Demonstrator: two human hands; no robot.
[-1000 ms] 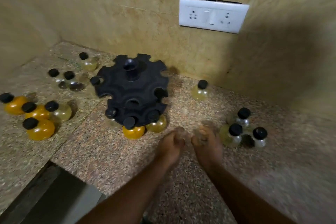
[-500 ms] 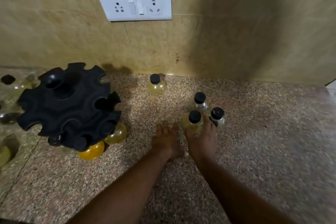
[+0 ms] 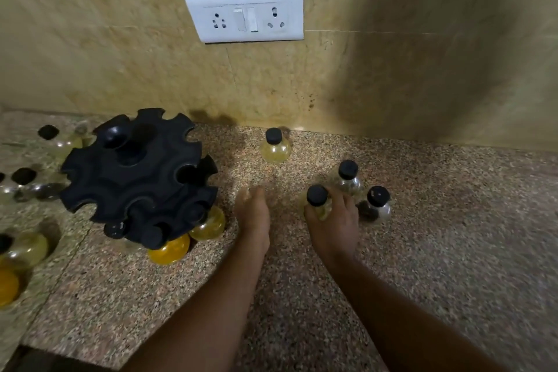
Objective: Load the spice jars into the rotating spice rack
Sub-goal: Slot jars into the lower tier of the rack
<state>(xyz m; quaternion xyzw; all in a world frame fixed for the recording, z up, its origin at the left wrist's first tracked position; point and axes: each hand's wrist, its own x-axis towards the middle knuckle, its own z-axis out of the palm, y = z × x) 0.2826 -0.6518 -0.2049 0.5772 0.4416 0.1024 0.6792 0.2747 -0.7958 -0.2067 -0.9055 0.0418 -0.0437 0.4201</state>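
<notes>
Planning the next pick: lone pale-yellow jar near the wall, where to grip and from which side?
Grip the lone jar round its bulbous body just under the black cap, coming from above on the near side. It stands upright with bare counter around it and the wall behind, so the front is open. That probably leaves the neck free for a rack notch.

white switchboard (image 3: 246, 15) on tiled wall (image 3: 120, 39), speckled countertop (image 3: 453, 220)

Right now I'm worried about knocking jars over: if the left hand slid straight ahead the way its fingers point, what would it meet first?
Probably the lone pale-yellow jar near the wall; bare counter lies between it and the left hand, though depth is hard to judge.
</notes>
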